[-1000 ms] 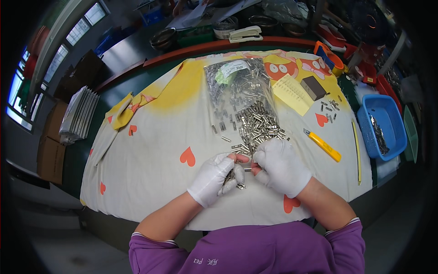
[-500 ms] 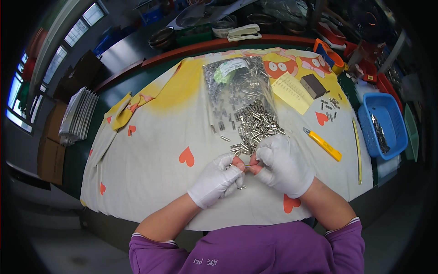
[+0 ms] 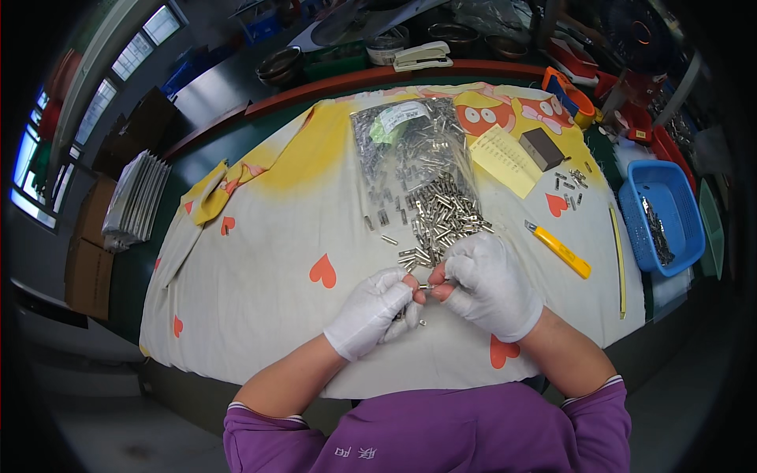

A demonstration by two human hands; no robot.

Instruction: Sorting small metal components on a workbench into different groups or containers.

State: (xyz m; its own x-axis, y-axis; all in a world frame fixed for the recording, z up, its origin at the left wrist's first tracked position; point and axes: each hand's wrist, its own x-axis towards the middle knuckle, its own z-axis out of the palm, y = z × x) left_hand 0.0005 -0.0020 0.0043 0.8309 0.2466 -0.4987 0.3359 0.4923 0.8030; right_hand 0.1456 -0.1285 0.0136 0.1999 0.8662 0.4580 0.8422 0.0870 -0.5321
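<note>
My left hand [image 3: 371,307], in a white glove with bare fingertips, pinches a small silvery metal cylinder [image 3: 426,287]. My right hand [image 3: 490,285], gloved alike, closes its bare thumb and finger on the other end of that cylinder. More metal bits show under the curled fingers of my left hand, partly hidden. Just beyond my fingertips lies a heap of such metal cylinders [image 3: 445,213], spilling from the mouth of a clear plastic bag [image 3: 386,169] that holds many more.
A yellow utility knife [image 3: 561,251] lies right of my right hand. Beyond it are a yellow paper slip [image 3: 505,160], a dark small box [image 3: 542,148] and several loose cylinders [image 3: 569,186]. A blue basket [image 3: 661,217] stands at the right, a white stapler [image 3: 422,57] at the back.
My left fingertips have shifted slightly and the cylinder between the hands shows a little differently. Metal bits under the left fingers show more. The right hand is nearly still.
</note>
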